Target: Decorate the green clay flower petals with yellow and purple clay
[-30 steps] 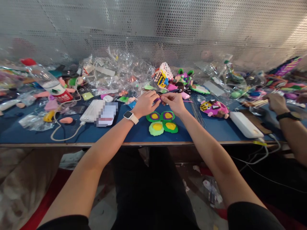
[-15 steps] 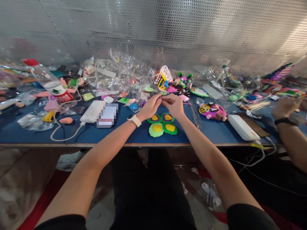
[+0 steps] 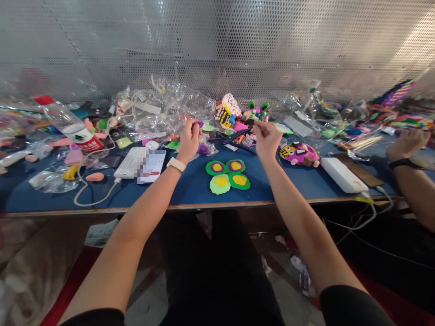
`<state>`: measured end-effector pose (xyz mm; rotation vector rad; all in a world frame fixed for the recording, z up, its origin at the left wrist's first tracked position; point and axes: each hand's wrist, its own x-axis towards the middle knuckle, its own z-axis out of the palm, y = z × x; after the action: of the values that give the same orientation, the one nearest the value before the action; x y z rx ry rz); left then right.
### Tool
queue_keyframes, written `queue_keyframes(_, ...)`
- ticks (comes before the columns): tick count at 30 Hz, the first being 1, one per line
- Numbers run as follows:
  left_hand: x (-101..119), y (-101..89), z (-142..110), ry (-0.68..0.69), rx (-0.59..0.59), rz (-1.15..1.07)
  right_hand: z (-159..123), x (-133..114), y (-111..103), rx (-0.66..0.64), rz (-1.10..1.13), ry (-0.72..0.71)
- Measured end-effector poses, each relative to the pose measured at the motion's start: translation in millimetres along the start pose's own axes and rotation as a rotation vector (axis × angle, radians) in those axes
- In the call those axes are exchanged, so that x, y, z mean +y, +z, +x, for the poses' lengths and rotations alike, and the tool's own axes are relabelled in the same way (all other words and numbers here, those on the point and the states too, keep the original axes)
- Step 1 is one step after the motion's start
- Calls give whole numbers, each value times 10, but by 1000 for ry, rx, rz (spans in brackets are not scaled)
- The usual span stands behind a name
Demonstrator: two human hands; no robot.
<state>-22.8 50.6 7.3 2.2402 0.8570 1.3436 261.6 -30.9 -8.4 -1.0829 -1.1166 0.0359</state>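
My left hand [image 3: 189, 139] is raised above the table, its fingers pinched on a small piece of purple clay [image 3: 200, 124]. Level with it on the right, my right hand [image 3: 268, 138] is closed in a pinch; what sits between its fingertips is too small to make out. Between my forearms lies a flat clay shape [image 3: 219, 183] of four rounded lobes, green with yellow centres. Purple rings surround the yellow on its two far lobes. A purple lump in clear wrap [image 3: 205, 149] lies just beyond it, near dark-handled pliers or scissors [image 3: 239, 144].
A phone [image 3: 152, 166] and white power bank [image 3: 132, 162] lie left, before a red-capped bottle [image 3: 73, 124]. A pink clay figure [image 3: 299, 154] and another white power bank [image 3: 344, 175] lie right. Crumpled plastic lines the mesh wall. A co-worker's hand [image 3: 406, 144] is far right.
My hands were together over the far lobes and have moved apart, left hand to the left, right hand to the right. Purple clay now shows at my left fingertips.
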Motion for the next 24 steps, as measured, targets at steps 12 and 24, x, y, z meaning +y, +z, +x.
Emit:
queue_keyframes(12, 398, 253, -229, 115, -271, 181, -361, -299, 358, -435, 291, 217)
queue_keyframes(24, 296, 236, -188, 127, -138, 327, -246, -162, 244, -332, 279, 187)
